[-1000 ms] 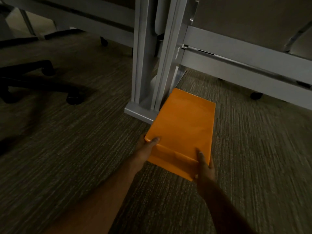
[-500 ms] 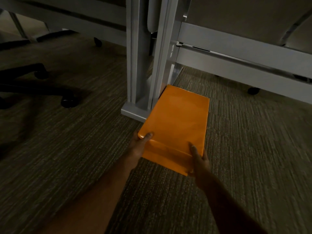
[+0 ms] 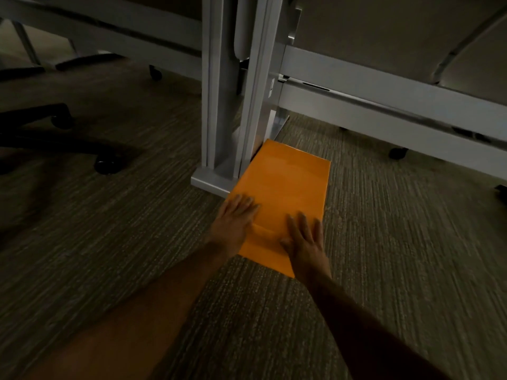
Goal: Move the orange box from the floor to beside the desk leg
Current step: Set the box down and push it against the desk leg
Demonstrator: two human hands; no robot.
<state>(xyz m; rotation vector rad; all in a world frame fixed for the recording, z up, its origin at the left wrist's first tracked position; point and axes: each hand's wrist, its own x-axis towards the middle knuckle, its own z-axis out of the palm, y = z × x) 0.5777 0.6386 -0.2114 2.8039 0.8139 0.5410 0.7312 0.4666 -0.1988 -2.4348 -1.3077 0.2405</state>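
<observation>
- While the orange box (image 3: 285, 193) is lying flat on the carpet (image 3: 137, 242), its long left edge is sitting right against the foot of the grey desk leg (image 3: 227, 105), with its far corner tucked in beside the upright.
- I am resting my left hand (image 3: 233, 223) on the box's near left corner, fingers spread flat and gripping nothing.
- I am laying my right hand (image 3: 304, 239) on its near right part, palm down, fingers splayed open too.
- My bare forearms are reaching in from the bottom of the view.
- A grey cross rail (image 3: 384, 105) is running off to the right behind the leg.
- A black office chair base (image 3: 68, 144) with castors is standing well apart on the left, in shadow.
</observation>
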